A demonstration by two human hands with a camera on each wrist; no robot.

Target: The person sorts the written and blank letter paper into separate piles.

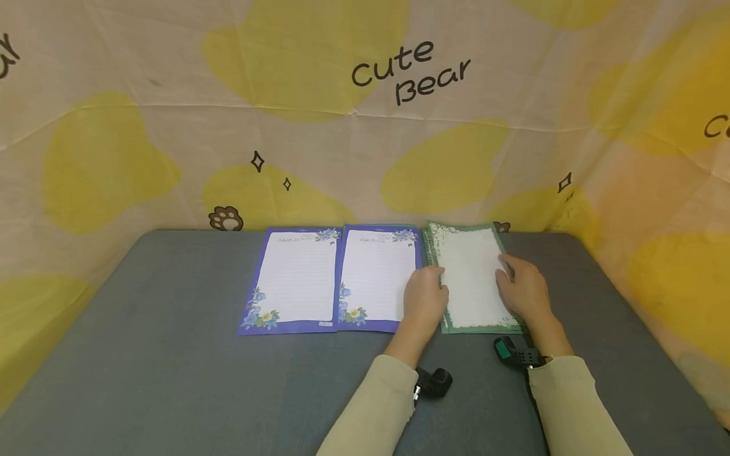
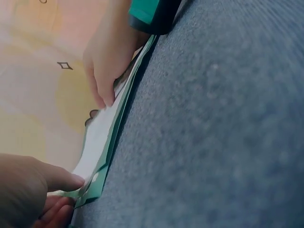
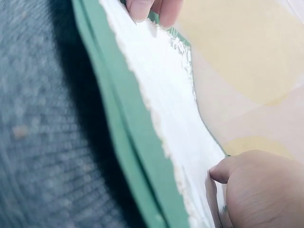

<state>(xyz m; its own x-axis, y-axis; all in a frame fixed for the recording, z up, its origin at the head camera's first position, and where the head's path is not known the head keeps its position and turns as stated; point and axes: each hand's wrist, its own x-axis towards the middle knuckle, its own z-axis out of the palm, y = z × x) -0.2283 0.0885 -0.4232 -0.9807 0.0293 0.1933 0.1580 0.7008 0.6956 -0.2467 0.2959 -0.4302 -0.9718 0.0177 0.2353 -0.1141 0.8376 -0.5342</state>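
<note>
A white sheet with a green leafy border (image 1: 470, 285) lies slightly askew over other green-bordered paper (image 1: 429, 247) on the right of the table. My left hand (image 1: 424, 299) pinches its left edge, the thumb (image 2: 69, 181) on top and the other fingers below. At the right edge my right hand (image 1: 526, 290) grips the sheet, with its thumb (image 3: 221, 170) on the face and the paper bent up there. Just left of my left hand lies a purple-bordered lined sheet (image 1: 379, 272) with blue flowers, partly covered by that hand.
Another purple-bordered sheet (image 1: 299, 278) lies alongside at the left. Everything rests on a grey cloth-topped table (image 1: 199, 380), whose far edge meets a hanging curtain (image 1: 319, 145) with yellow patches and lettering. Black wrist devices (image 1: 436, 383) sit at both sleeves.
</note>
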